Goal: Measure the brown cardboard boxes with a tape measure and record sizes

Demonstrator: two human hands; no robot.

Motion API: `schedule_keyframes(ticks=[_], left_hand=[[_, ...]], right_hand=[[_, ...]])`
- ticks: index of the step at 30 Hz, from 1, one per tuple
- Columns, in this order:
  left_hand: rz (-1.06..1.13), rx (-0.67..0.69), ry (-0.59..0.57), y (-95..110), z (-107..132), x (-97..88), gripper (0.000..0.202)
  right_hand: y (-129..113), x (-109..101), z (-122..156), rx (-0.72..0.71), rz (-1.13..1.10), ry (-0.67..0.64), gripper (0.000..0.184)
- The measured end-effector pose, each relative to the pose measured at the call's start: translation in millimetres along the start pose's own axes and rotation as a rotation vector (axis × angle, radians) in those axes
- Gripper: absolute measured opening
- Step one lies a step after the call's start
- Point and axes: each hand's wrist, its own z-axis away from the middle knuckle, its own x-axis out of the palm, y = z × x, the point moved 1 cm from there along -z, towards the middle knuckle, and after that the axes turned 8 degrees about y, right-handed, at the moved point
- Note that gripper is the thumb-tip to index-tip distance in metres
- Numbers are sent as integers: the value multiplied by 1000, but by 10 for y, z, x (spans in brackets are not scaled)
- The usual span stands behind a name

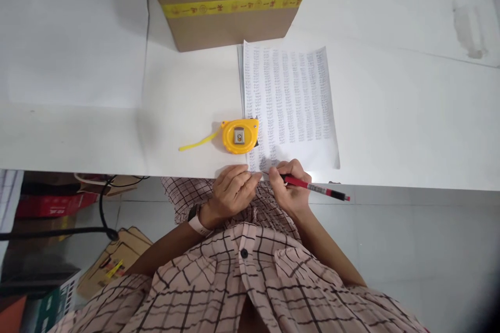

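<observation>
A sheet of paper (292,93) filled with columns of handwriting lies at the table's front edge, on top of another sheet. My right hand (291,187) grips a red pen (312,186), its tip near the last lines on the lower left of the sheet. Beside it, my left hand (234,190) rests with its fingers laid flat on the sheet's bottom left corner, holding nothing. Just above the left hand, a yellow tape measure (239,137) overlaps the sheet's left edge. A yellow strip sticks out from it to the left.
A cardboard box (234,26) with yellow tape stands behind the sheet on the white table (390,114). Large white paper (74,36) covers the left side. Below the table on the left are a black cable (102,208) and flattened cardboard (121,255).
</observation>
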Motion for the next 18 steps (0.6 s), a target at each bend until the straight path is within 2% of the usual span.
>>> schedule_keyframes(ticks=[6, 18], left_hand=[[-25, -24, -20, 15, -32, -3, 18], [29, -40, -2, 15, -34, -9, 15]], right_hand=[[-17, 5, -10, -40, 73, -11, 25], [-36, 6, -12, -66, 98, -15, 24]])
